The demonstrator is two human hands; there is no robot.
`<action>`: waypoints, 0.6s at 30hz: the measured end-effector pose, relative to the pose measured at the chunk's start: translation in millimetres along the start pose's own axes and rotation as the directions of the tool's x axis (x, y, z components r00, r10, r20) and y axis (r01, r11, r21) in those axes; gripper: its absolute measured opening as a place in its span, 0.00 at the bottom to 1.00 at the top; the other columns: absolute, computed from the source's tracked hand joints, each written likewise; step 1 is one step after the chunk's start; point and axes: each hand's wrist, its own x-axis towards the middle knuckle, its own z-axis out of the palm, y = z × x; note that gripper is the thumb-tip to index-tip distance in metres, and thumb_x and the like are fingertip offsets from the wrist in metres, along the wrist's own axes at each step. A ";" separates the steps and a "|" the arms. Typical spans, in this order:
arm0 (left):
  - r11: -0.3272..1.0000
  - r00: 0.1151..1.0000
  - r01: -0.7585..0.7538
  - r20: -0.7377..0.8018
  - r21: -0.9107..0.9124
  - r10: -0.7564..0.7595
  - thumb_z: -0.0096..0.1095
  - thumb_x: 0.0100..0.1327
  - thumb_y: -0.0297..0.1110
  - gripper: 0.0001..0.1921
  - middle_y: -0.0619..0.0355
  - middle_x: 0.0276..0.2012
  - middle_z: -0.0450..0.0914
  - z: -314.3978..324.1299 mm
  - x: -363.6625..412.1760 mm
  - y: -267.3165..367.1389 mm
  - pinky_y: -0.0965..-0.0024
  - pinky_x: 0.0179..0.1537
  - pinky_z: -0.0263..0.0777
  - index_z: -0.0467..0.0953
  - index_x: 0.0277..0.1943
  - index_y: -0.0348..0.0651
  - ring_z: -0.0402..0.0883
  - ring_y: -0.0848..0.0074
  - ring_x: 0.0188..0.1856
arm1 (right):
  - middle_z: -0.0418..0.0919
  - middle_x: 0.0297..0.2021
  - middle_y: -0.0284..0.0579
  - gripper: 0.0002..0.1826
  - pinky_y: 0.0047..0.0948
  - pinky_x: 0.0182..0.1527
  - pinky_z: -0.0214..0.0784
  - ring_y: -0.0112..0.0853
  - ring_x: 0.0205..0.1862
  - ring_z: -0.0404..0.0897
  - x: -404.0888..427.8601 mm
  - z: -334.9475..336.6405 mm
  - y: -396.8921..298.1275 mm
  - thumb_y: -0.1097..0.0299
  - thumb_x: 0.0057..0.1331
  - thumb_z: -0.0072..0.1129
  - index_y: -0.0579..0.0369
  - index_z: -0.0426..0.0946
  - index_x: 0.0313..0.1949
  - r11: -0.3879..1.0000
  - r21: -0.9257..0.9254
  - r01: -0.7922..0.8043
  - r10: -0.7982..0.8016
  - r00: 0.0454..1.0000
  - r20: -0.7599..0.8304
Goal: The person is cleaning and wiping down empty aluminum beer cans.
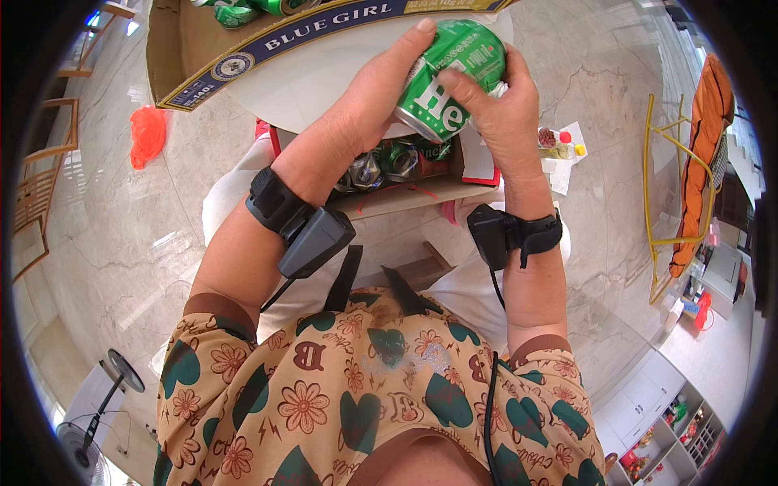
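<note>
A green Heineken beer can (453, 73) is tilted between my two hands above the edge of a white round tabletop (292, 85). My left hand (380, 85) grips it from the left, its thumb along the upper side. My right hand (507, 112) holds the right side, with the thumb pressed on the printed front. Something white, perhaps cloth or tissue (499, 91), shows by the right palm. Beneath the hands, an open cardboard box (425, 203) holds several cans (398, 159), some of them crushed. My forearms hide part of this box.
On the tabletop, a Blue Girl cardboard tray (316, 36) contains green cans (234, 15). A red plastic bag (148, 136) lies on the floor at left. Capped bottles (562, 146) stand at right, near a yellow-framed chair (681, 182). A fan (85, 446) is at lower left.
</note>
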 end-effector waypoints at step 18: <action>0.999 1.000 0.022 0.012 -0.026 -0.021 0.41 0.67 0.53 0.26 0.54 0.41 0.78 2.9 -0.4 1.5 0.74 0.38 0.76 0.69 0.52 0.36 0.80 0.76 0.38 | 0.79 0.32 0.44 0.27 0.23 0.35 0.69 0.27 0.33 0.78 1.1 2.9 8.0 0.50 0.53 0.66 0.63 0.72 0.40 0.985 -0.112 0.130 -0.143 0.984 -0.109</action>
